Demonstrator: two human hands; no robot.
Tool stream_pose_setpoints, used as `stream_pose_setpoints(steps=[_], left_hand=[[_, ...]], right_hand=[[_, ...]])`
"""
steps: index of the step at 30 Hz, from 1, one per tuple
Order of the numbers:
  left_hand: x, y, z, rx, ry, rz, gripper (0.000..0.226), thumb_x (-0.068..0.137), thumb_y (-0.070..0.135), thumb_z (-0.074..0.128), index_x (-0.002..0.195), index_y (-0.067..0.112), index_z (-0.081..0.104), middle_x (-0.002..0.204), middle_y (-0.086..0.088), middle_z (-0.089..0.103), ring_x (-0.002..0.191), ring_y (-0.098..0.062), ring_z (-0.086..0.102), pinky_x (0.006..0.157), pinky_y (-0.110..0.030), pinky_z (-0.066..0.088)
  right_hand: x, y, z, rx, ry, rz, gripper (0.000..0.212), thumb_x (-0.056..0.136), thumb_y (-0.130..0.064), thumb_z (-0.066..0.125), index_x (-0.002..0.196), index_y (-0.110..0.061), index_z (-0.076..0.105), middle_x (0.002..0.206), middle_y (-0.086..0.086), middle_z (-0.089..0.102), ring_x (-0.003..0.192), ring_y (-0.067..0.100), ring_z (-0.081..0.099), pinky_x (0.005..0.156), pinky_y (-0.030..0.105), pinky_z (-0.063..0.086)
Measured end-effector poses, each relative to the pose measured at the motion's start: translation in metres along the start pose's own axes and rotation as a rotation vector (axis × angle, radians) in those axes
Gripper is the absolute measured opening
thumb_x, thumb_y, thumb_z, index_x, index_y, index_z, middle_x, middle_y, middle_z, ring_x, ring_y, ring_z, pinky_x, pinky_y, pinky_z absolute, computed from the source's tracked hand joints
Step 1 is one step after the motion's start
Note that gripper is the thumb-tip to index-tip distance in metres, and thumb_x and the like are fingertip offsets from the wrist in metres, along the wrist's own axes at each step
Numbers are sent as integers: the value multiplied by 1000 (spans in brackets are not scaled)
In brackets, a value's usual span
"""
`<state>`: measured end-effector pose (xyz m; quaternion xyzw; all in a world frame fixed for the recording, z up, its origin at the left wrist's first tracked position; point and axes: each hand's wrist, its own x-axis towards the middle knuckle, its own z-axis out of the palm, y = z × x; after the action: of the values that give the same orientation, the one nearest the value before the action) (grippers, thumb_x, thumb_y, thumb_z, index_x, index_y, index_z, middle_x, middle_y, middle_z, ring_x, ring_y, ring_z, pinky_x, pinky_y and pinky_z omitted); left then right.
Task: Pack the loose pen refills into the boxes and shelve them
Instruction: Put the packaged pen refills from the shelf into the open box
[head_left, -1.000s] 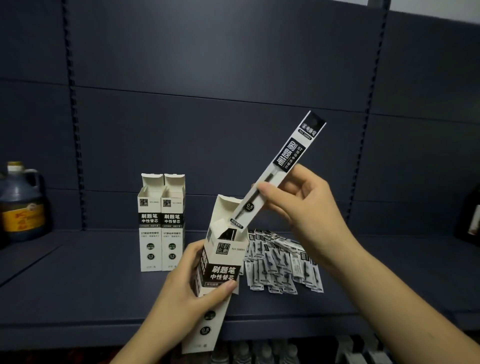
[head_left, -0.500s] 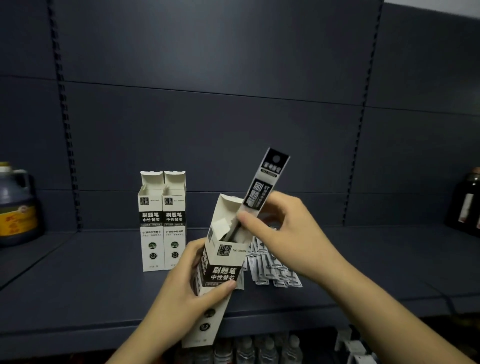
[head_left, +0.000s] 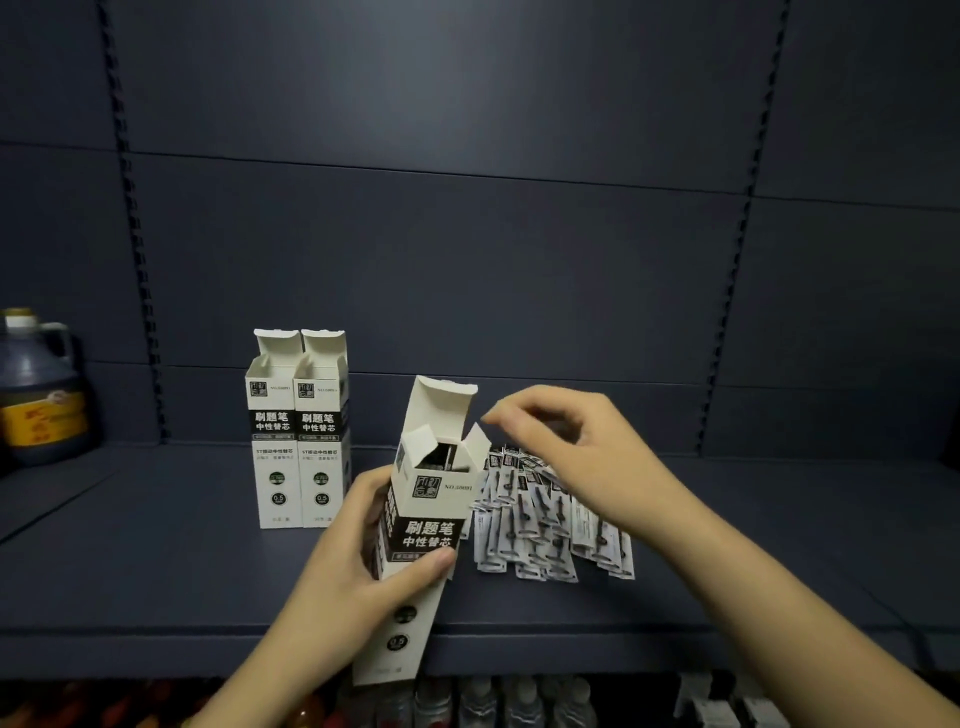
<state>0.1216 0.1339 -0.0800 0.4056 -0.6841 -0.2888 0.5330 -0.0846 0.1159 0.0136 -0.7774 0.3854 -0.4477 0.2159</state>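
My left hand (head_left: 358, 566) grips a tall white refill box (head_left: 431, 519) around its middle, tilted, with its top flaps open. Dark refill packets show inside its mouth. My right hand (head_left: 571, 447) hovers just right of the open top, fingers loosely curled and holding nothing. A heap of loose packaged pen refills (head_left: 550, 525) lies on the shelf under and behind my right hand. Two more white boxes (head_left: 297, 431) stand upright side by side with open lids at the back left.
The dark shelf board (head_left: 156, 561) runs across the view, its front edge near my wrists. A large dark jug with a yellow label (head_left: 39, 389) stands at the far left. Bottles (head_left: 498, 701) fill the shelf below.
The refill packet my right hand held has slid fully down into the box. My right hand has let go and lifted slightly to the right of the box's top.
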Motion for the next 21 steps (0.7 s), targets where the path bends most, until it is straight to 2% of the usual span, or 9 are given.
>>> stream_pose_setpoints(steps=[4, 7, 11, 13, 16, 18, 21], left_hand=[[-1, 0, 7, 13, 33, -22, 60, 68, 32, 78, 121, 37, 51, 117, 26, 67, 108, 3, 65, 90, -19, 51], [-3, 1, 10, 18, 51, -31, 61, 67, 33, 78, 122, 36, 51, 117, 23, 68, 108, 0, 66, 92, -26, 50], [-5, 0, 7, 29, 54, -27, 60, 69, 29, 78, 122, 33, 52, 116, 20, 69, 107, -2, 67, 89, -23, 52], [-3, -1, 4, 31, 45, -23, 60, 68, 28, 78, 122, 31, 52, 116, 19, 70, 107, -3, 68, 87, -18, 53], [1, -4, 0, 36, 21, -21, 60, 68, 28, 78, 122, 33, 52, 117, 19, 69, 108, -3, 67, 88, -14, 52], [4, -6, -3, 40, -3, -12, 59, 70, 29, 80, 121, 37, 53, 117, 18, 69, 109, -4, 67, 89, -16, 52], [8, -7, -7, 52, -27, 6, 56, 72, 33, 86, 115, 49, 54, 118, 17, 69, 108, -4, 67, 89, -15, 51]], right_hand=[[14, 45, -10, 86, 134, 134, 21, 94, -34, 61, 91, -16, 72, 90, -1, 75, 80, 5, 66, 78, 22, 53], [29, 93, -6, -66, 126, 301, 18, 90, -33, 67, 85, -17, 70, 80, -2, 72, 73, 10, 63, 76, 29, 52], [44, 139, 13, -178, 67, 497, 15, 88, -25, 68, 80, -13, 68, 70, -3, 66, 68, 10, 59, 74, 25, 47], [53, 151, 23, -220, 65, 523, 18, 90, -25, 66, 76, -13, 63, 76, 0, 68, 74, 11, 60, 77, 24, 44], [68, 165, 39, -333, 79, 528, 24, 91, -27, 65, 76, -10, 58, 80, 7, 66, 85, 22, 63, 79, 30, 49], [75, 170, 47, -422, 95, 528, 36, 92, -31, 65, 67, -10, 48, 66, 6, 57, 71, 24, 58, 71, 34, 50], [79, 174, 55, -505, 83, 580, 50, 90, -36, 67, 58, -13, 36, 55, 2, 43, 54, 18, 44, 52, 32, 37]])
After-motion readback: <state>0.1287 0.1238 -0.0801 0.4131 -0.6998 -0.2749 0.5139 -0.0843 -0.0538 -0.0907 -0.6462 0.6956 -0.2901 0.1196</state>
